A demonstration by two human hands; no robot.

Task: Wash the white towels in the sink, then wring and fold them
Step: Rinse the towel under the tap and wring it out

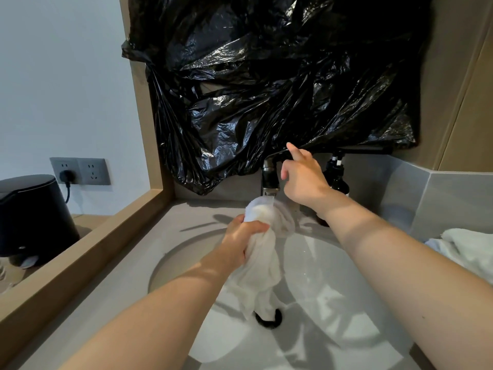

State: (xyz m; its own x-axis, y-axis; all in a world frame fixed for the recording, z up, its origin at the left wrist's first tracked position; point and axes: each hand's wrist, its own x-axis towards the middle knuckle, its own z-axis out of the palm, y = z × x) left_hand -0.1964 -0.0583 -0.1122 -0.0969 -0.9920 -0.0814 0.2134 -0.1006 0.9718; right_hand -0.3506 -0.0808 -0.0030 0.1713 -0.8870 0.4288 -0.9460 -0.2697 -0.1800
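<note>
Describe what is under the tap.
A bunched white towel, gripped by the left hand, then the sink. The towel hides part of the drain.

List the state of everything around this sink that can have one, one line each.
faucet: water seems to be running
left hand: grips the white towel
white towel: bunched under the faucet, tail hanging into the sink
right hand: open, index finger at the lever
plug: in the wall socket
spare towels: heaped beside the sink
</note>
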